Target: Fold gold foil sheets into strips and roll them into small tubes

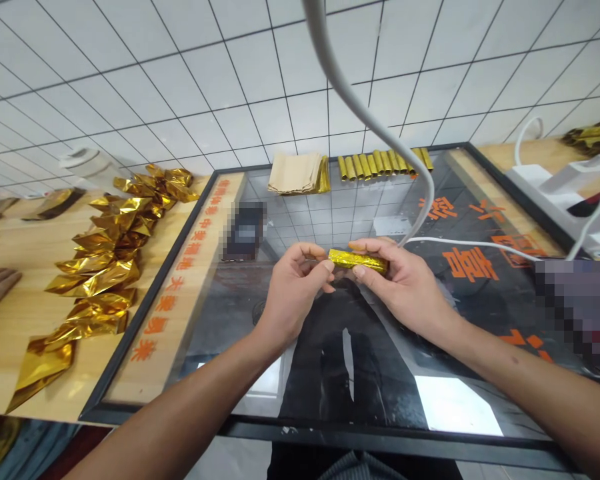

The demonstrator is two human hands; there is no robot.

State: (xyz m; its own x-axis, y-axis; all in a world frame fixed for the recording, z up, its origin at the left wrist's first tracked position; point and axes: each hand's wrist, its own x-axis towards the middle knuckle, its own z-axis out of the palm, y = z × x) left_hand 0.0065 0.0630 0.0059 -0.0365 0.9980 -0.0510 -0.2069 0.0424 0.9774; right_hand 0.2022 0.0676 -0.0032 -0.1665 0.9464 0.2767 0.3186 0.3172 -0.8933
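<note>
Between the left hand (291,290), at the centre, and the paper stack (293,175), at upper centre, the glass-topped table (307,225) leaves a passage. Above the right hand (405,283), a pale cable (356,105) looping down from the top edge crosses the way to the row of gold rolls (364,168). Folded gold foil (107,279) crowds the left; a power strip (533,185) obstructs the upper right.
</note>
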